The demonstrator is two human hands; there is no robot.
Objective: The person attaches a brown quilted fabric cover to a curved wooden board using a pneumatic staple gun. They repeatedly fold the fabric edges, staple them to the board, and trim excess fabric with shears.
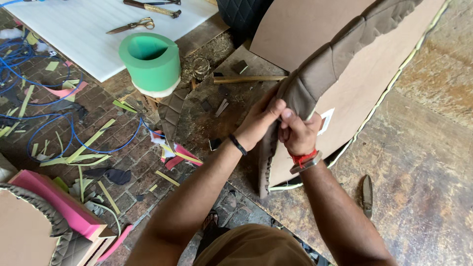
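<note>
Brown quilted cover wraps the edge of a board, and both hands meet right at its lower corner. Left hand pinches the fabric there, thumb pressed on top; right hand grips the same fold just beside it, knuckles touching the left. Both are clamped tight on the cover, fingers curled in. A black band sits on the left wrist, a red one with a metal watch on the right.

Board leans across the workbench, its bare face up, cover running along its upper edge. Just left of the board lies a wooden-handled hammer. Further left, a green foam roll stands upright, with scissors beyond it on a white sheet. Well left of the board, blue cord and foam scraps litter the brick floor. Right of the board, a small knife rests on the bench.
</note>
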